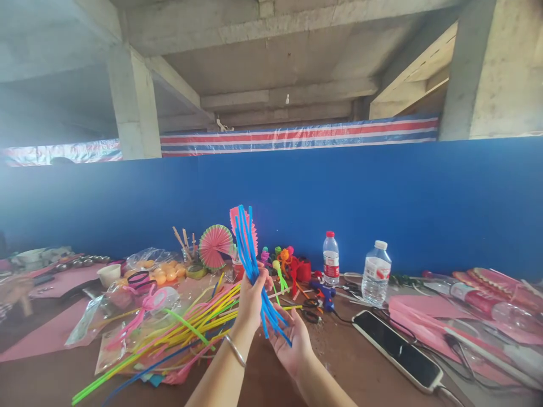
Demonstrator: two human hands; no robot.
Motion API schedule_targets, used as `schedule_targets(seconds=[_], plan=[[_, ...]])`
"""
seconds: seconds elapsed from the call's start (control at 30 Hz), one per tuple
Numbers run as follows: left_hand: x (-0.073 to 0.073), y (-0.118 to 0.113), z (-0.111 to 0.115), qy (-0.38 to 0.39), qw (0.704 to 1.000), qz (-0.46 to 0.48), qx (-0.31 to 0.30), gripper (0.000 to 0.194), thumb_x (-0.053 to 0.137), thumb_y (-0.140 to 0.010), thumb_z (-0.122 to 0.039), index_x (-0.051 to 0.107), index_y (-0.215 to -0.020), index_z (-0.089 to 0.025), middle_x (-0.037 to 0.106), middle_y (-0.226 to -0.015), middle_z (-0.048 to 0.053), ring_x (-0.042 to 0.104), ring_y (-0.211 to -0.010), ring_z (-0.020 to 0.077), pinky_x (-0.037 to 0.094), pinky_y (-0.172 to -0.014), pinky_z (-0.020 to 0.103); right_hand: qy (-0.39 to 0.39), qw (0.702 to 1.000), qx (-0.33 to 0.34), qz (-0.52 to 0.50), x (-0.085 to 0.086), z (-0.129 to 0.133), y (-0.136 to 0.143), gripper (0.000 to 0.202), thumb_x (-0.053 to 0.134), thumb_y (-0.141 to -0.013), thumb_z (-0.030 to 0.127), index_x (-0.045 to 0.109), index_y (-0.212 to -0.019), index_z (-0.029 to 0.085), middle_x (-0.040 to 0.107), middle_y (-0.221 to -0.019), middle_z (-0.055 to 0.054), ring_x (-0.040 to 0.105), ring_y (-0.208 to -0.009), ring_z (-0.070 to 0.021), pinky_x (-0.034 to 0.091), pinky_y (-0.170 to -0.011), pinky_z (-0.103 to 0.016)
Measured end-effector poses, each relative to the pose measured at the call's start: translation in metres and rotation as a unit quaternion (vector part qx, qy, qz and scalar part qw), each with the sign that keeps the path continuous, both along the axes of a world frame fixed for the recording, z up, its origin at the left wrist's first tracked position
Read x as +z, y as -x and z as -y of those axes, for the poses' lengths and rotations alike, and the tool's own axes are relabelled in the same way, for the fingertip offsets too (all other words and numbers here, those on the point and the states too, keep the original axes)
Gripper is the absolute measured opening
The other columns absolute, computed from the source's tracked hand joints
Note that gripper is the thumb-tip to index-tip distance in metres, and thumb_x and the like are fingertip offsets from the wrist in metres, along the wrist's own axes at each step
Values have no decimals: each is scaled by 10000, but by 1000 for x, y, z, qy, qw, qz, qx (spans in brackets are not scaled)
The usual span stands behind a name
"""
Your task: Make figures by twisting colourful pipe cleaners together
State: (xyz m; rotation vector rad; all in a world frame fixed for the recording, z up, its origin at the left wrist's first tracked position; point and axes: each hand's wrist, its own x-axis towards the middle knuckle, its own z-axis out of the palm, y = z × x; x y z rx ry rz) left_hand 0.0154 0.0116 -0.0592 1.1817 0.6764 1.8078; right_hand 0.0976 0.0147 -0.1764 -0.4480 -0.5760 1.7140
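At centre frame, the left hand (253, 295) closes round the blue stems (245, 243); the right hand (296, 346) lies open at their lower ends. Gripping lightly near the middle should keep them straight

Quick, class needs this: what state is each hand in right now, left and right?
Left hand: closed around a bundle of blue pipe cleaners.
Right hand: open, palm up, at the bundle's lower ends.
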Motion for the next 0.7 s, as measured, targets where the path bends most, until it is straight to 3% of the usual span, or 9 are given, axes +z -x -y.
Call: schedule_targets(seconds=[0.1,0.3,0.5,0.6,0.7], plan=[[-9,-3,-2,-3,1000,16,22,216,624,-702,-297,506,-850,-194,503,-597,-55,492,-516,73,392,-535,202,-3,1000,-5,-18,2,2,5,415,287,-837,452,604,-900,192,682,-926,-89,624,-887,-241,384,-874,-470],[-19,-17,-1,23,998,55,29,251,594,-709,-383,504,-859,-202,522,-617,-42,519,-524,82,414,-540,206,-50,995,-48,68,3,3,8,568,185,-824,542,615,-906,181,646,-1018,-110,585,-971,-253,419,-831,-447],[-54,-38,-4,78,996,-1,-36,300,550,-740,-422,474,-914,-191,524,-632,-25,521,-494,90,397,-464,198,54,995,-83,-27,8,2,0,497,251,-814,527,624,-802,201,688,-846,-78,630,-841,-253,472,-663,-387],[-69,-44,-7,95,994,-6,-61,290,517,-765,-425,452,-936,-200,498,-623,-43,473,-441,66,368,-426,185,46,993,-67,-80,6,3,-1,412,348,-787,512,628,-773,210,690,-799,-49,630,-827,-243,470,-643,-355],[-74,-41,-11,107,987,4,-121,282,517,-761,-436,441,-920,-216,411,-554,-85,350,-366,26,275,-372,153,29,995,-83,-47,1,2,2,385,420,-750,526,629,-734,203,685,-720,-42,632,-793,-240,471,-638,-341]])
